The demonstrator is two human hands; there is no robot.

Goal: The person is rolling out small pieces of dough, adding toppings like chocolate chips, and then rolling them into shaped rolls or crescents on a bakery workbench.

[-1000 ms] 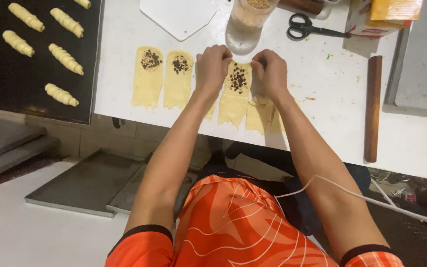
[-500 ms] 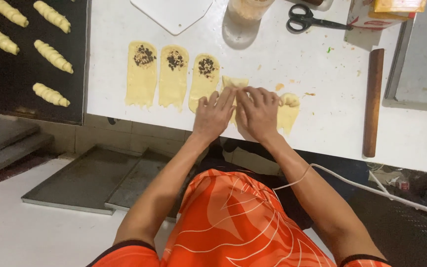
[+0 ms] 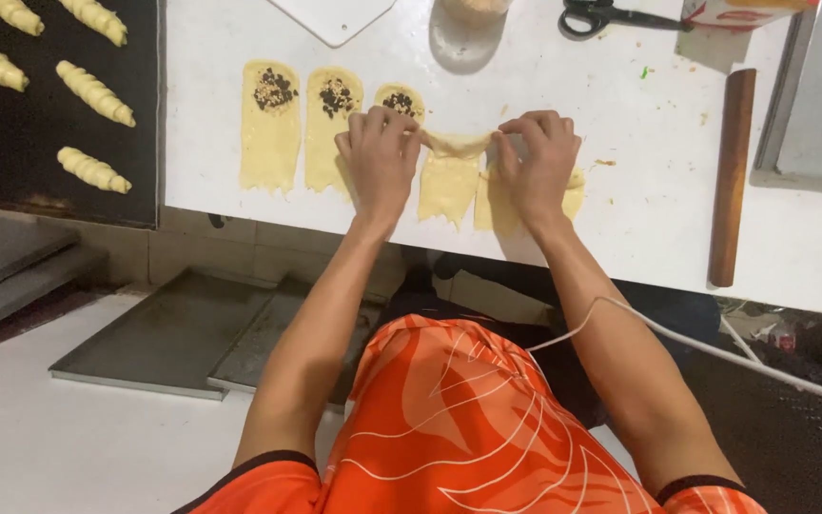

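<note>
At the far left, on the black baking tray (image 3: 11,190), we see five pale rolled dough pieces (image 3: 94,169) lying well apart from one another. On the white worktop (image 3: 639,190) to the right of it lie two flat yellow dough strips (image 3: 271,133), each with a dark heap of chopped chocolate (image 3: 276,90) at its far end, and both are as flat as they were a second ago. A third strip's filled end (image 3: 399,101) peeks out just beyond our left hand (image 3: 380,157), whose fingers are curled and pressed together, palm down on the dough.

Between the hands we now see a short rolled ridge of dough (image 3: 457,143) across the top of the middle pale dough strip (image 3: 447,186). A second ago this strip lay open under our fingers with its filling showing; half a second ago our hands were closer together over it. They have since moved apart, each at one end of the roll. We judge that the rolling of this piece has begun and the chocolate is now wrapped inside.

Our right hand (image 3: 537,162) presses down with bent, closed fingers on the roll's right end, partly covering another strip (image 3: 573,195). Further right lies a brown wooden rolling pin (image 3: 732,171), and black-handled scissors (image 3: 611,16) rest at the far edge.
</note>
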